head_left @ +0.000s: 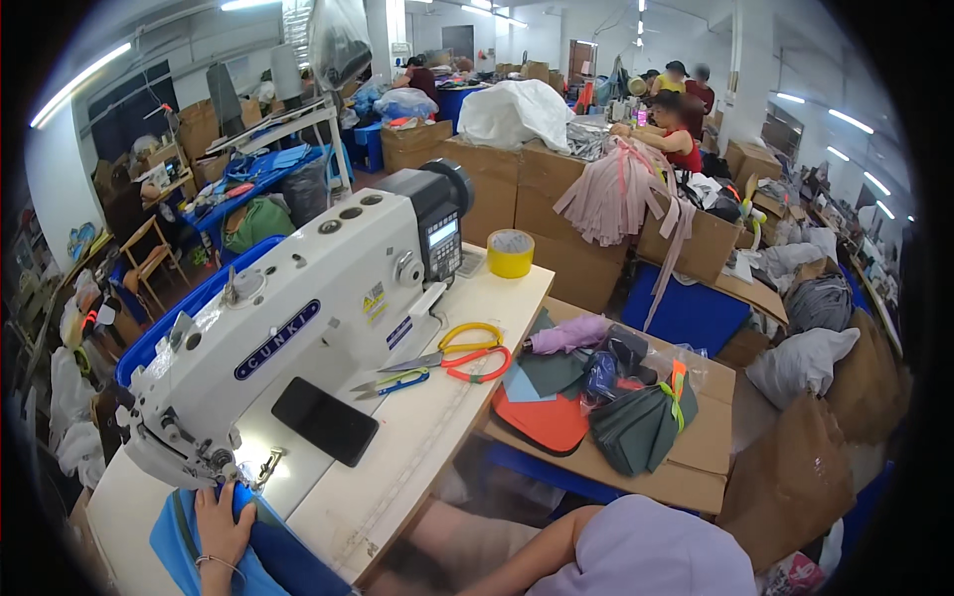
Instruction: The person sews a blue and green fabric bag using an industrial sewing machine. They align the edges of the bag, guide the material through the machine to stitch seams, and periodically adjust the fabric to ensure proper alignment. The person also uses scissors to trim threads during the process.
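My left hand (pixel 223 528) lies on a piece of blue fabric (pixel 273 556) at the near edge of the sewing table (pixel 417 437). Its fingers curl over the cloth just below the needle end of a white industrial sewing machine (pixel 298 308). A thin bracelet sits on that wrist. My right forearm (pixel 527 556) comes in from the lower edge and runs under a lavender cloth (pixel 646 551), which hides the hand.
A black phone (pixel 325 420) lies on the machine bed. Yellow-handled scissors (pixel 462 343), red-handled scissors (pixel 477 366), small snips (pixel 393 382) and a yellow tape roll (pixel 510 253) lie on the table. To the right, a cardboard surface (pixel 696 447) holds cut fabric. Other workers (pixel 676 134) sit behind.
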The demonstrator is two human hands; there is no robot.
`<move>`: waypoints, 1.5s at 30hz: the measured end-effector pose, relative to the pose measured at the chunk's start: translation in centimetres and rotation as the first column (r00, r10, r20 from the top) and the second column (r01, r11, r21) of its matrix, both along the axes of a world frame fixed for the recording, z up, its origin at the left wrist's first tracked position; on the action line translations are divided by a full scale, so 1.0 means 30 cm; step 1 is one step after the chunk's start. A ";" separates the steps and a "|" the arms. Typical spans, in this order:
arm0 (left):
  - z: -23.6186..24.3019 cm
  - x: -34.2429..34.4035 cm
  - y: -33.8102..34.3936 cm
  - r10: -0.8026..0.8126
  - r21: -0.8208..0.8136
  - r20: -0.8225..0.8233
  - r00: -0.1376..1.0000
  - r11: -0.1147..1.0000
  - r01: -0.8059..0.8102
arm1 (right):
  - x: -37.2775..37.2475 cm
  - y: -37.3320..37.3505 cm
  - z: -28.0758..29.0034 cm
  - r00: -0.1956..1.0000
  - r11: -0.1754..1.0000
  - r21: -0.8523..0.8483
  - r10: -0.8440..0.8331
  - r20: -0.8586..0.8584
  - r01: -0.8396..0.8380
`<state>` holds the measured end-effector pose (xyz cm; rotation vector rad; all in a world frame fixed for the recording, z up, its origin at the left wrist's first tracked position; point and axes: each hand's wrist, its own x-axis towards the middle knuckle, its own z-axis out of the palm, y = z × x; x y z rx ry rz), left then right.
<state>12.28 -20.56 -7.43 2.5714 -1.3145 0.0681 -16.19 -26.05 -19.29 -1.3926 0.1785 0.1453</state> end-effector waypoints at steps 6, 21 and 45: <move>-0.029 -0.037 0.040 -0.216 -0.286 0.418 0.882 0.891 0.353 | -0.041 -0.033 -0.004 0.994 0.991 -0.105 0.093 0.050 -0.087; 0.016 -0.078 0.122 -0.306 -0.219 0.356 0.883 0.891 0.398 | 0.253 -0.467 0.493 0.821 0.747 -0.617 0.178 0.543 0.246; 0.068 -0.160 0.067 -0.056 -0.428 0.220 0.974 0.892 0.148 | 0.652 -0.472 0.448 0.987 0.999 -0.050 0.005 0.159 0.003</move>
